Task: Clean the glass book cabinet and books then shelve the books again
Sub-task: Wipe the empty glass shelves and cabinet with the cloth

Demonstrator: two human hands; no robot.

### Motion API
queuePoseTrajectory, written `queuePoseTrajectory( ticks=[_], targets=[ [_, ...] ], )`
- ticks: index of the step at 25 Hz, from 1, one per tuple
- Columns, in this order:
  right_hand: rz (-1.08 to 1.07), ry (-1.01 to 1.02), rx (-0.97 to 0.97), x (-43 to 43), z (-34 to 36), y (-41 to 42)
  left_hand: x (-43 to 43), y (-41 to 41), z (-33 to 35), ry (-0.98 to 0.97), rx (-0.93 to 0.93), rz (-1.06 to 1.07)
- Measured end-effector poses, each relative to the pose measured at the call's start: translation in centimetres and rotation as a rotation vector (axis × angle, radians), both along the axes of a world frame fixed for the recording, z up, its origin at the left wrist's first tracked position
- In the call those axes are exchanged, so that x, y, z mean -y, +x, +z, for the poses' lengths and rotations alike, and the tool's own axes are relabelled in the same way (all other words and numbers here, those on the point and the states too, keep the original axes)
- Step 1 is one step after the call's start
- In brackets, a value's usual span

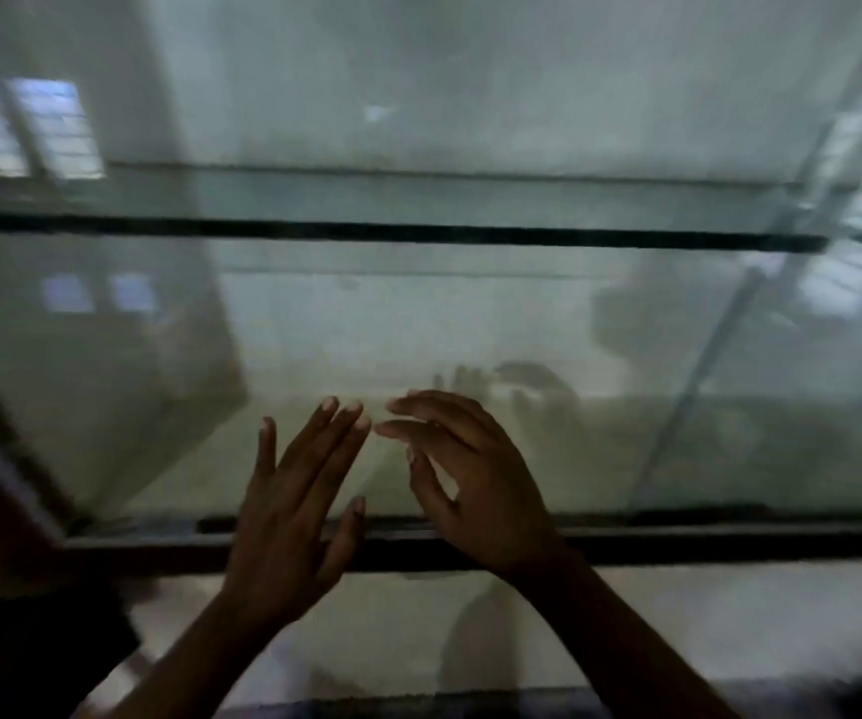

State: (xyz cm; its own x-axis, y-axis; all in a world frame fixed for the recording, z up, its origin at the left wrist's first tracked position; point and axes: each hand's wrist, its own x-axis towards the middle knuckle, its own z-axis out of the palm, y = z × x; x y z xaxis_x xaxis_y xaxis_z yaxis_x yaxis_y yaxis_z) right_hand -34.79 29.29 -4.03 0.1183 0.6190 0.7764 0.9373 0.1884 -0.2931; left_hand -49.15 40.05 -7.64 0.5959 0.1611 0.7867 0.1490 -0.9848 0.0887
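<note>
Fingers (326, 433) loose, empty, close before the glass cabinet (314, 313).

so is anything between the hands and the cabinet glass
Nothing visible: the left hand and right hand are raised open, empty, before the glass cabinet, no object between. Whether they touch the glass is unclear.

1. The glass cabinet (470, 96) filled the blurred frame, and the dark edge of its glass shelf (418, 233) ran across the upper middle.
2. The left grip (294, 511), a bare hand, was raised at lower centre with its fingers straight and slightly spread.
3. The right grip (480, 485) was just beside it, fingers gently bent, their tips near the left fingertips.
4. Whether either grip touched the glass could not be told.
5. The dark bottom frame (703, 539) passed behind both.
6. Window reflections (29, 127) showed at upper left and at the right edge.
</note>
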Motion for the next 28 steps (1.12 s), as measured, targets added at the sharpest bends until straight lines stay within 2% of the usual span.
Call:
queuePoseTrajectory(
  ticks=[4, 7, 10, 12, 15, 18, 21, 28],
  targets=[
    [-0.572, 0.268, -0.334, 8.7, -3.6, 3.3, 3.1, 7.8, 3.0, 0.459, -0.213, -0.381],
    [-0.767, 0.458, -0.685, 13.4, -7.0, 4.9, 7.0, 13.2, 4.1, 0.733, -0.231, -0.573],
    [-0.859, 0.678, -1.052, 17.2, -8.5, 8.5, 10.4, 18.4, 5.4, 0.974, -0.272, -0.643],
    [-0.898, 0.604, -1.084, 18.9, -8.6, 11.9, 12.2, 23.2, 6.1, 1.114, -0.281, -0.629],
    [-0.880, 0.419, -0.963, 18.5, -8.4, 15.2, 14.2, 29.7, 6.6, 1.274, -0.278, -0.580],
    [-0.835, 0.410, -0.954, 17.8, -8.9, 16.2, 15.2, 32.4, 6.0, 1.293, -0.288, -0.570],
    [-0.786, 0.493, -1.068, 17.9, -8.6, 16.5, 16.1, 33.3, 6.0, 1.198, -0.156, -0.684],
    [-0.765, 0.606, -1.119, 17.0, -8.9, 16.4, 16.1, 34.3, 5.2, 1.103, -0.044, -0.786]
  ],
)
